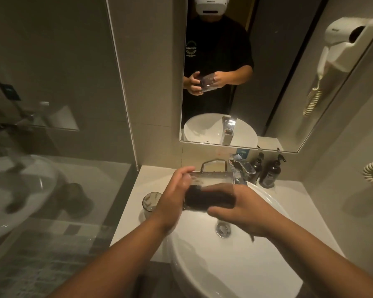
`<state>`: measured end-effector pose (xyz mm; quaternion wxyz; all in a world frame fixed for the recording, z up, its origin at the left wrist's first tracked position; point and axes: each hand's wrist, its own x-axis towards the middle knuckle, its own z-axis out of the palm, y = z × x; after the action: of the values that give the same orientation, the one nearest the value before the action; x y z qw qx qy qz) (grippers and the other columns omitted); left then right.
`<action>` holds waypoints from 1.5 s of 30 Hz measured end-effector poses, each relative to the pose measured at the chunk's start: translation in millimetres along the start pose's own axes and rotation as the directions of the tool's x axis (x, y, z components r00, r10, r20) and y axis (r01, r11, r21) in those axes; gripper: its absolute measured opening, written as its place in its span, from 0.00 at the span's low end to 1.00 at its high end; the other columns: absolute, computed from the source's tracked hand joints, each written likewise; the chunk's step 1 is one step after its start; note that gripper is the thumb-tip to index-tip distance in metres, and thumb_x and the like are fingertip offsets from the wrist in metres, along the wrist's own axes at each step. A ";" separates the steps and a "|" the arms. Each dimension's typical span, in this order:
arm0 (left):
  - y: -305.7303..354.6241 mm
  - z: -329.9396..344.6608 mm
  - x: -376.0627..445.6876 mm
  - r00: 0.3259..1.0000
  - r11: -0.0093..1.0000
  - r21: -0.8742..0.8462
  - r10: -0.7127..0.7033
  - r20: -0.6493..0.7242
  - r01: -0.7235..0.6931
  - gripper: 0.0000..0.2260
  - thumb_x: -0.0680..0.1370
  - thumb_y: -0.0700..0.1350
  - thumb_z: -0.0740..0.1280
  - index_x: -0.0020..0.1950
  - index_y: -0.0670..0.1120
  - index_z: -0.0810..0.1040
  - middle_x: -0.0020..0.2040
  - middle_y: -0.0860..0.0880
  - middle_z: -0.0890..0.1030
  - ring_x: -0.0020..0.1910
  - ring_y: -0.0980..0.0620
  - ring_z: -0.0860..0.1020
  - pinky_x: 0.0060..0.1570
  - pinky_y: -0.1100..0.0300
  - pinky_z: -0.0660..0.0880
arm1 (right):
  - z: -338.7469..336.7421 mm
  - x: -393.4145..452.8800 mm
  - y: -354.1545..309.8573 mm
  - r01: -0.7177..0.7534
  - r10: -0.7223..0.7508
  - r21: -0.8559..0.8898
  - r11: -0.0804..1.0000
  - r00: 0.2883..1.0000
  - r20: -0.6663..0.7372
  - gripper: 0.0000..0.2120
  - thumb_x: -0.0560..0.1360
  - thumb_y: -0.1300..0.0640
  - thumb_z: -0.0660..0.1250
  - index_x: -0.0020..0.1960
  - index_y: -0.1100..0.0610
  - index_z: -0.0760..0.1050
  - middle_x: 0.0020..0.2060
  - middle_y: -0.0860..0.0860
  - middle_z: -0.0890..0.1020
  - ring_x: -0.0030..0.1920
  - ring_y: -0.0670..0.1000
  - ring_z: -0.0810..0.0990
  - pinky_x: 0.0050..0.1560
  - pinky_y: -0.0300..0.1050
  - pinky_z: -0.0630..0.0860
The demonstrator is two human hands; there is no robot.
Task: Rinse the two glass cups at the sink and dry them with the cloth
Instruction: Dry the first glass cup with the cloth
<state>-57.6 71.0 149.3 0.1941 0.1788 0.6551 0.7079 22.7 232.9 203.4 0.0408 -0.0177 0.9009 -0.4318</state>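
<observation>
I hold one glass cup (207, 197) on its side over the white sink (235, 265), its mouth toward the left. My left hand (177, 192) cups its open end and my right hand (239, 208) grips its body from the right. The glass looks dark and is blurred. The second glass cup (151, 202), ribbed and upright, stands on the counter left of the sink, just behind my left wrist. No cloth is visible.
The chrome faucet (240, 172) rises behind my hands, with two dark pump bottles (269, 173) to its right. The drain (223, 230) lies below my right hand. A mirror (246, 82) hangs above; a glass shower panel (52, 168) borders the counter on the left.
</observation>
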 end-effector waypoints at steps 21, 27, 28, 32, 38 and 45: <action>4.2 2.1 11.7 0.993 0.989 -0.143 -0.020 0.114 0.036 0.18 0.79 0.66 0.57 0.62 0.60 0.76 0.62 0.49 0.80 0.59 0.46 0.81 0.55 0.44 0.79 | -11.0 -7.7 -6.4 0.005 -0.004 0.033 0.999 1.000 -0.027 0.21 0.71 0.56 0.70 0.63 0.46 0.76 0.53 0.45 0.84 0.53 0.45 0.82 0.57 0.43 0.79; 18.5 14.8 19.3 0.992 0.981 -0.152 -0.126 -0.020 0.121 0.15 0.83 0.56 0.58 0.50 0.50 0.82 0.50 0.45 0.84 0.49 0.46 0.81 0.46 0.52 0.78 | -5.6 -7.5 -13.3 0.106 -0.080 -0.290 0.951 0.992 0.099 0.27 0.72 0.58 0.69 0.68 0.41 0.71 0.58 0.40 0.80 0.54 0.42 0.78 0.54 0.32 0.75; 18.1 16.4 19.6 0.997 0.989 -0.133 -0.067 -0.044 0.061 0.12 0.82 0.54 0.60 0.48 0.51 0.82 0.49 0.45 0.83 0.48 0.45 0.81 0.48 0.50 0.78 | -9.4 -7.4 -11.6 0.077 -0.050 -0.242 0.967 0.992 0.117 0.28 0.71 0.58 0.70 0.68 0.40 0.70 0.60 0.40 0.79 0.55 0.42 0.78 0.56 0.35 0.75; 15.8 12.6 18.9 0.979 0.980 -0.002 0.200 -0.026 -0.200 0.13 0.77 0.56 0.58 0.48 0.58 0.82 0.51 0.44 0.83 0.53 0.39 0.80 0.54 0.39 0.78 | -16.5 -10.6 -5.2 -0.048 -0.031 0.306 0.951 0.968 0.249 0.35 0.68 0.55 0.73 0.73 0.49 0.67 0.70 0.51 0.73 0.69 0.55 0.73 0.71 0.58 0.68; 4.8 6.2 20.1 0.856 0.832 0.219 0.516 0.034 -0.510 0.15 0.78 0.55 0.55 0.60 0.56 0.76 0.59 0.50 0.79 0.58 0.49 0.79 0.57 0.52 0.78 | 0.5 -2.5 -0.7 -0.064 -0.099 0.836 0.545 0.985 0.140 0.29 0.72 0.57 0.68 0.71 0.63 0.68 0.68 0.67 0.72 0.69 0.70 0.69 0.72 0.69 0.61; 20.4 6.1 25.6 0.949 0.932 -0.223 -0.245 0.197 0.287 0.26 0.76 0.70 0.53 0.61 0.56 0.79 0.59 0.44 0.84 0.58 0.43 0.82 0.54 0.42 0.80 | -17.3 0.1 -4.8 0.042 -0.040 -0.088 0.995 0.999 0.017 0.22 0.70 0.52 0.63 0.63 0.39 0.75 0.55 0.43 0.82 0.55 0.46 0.80 0.58 0.49 0.78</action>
<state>-77.3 87.9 170.1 0.3632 0.1207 0.5611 0.7340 21.1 243.3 217.9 0.0380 -0.0412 0.9182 -0.3920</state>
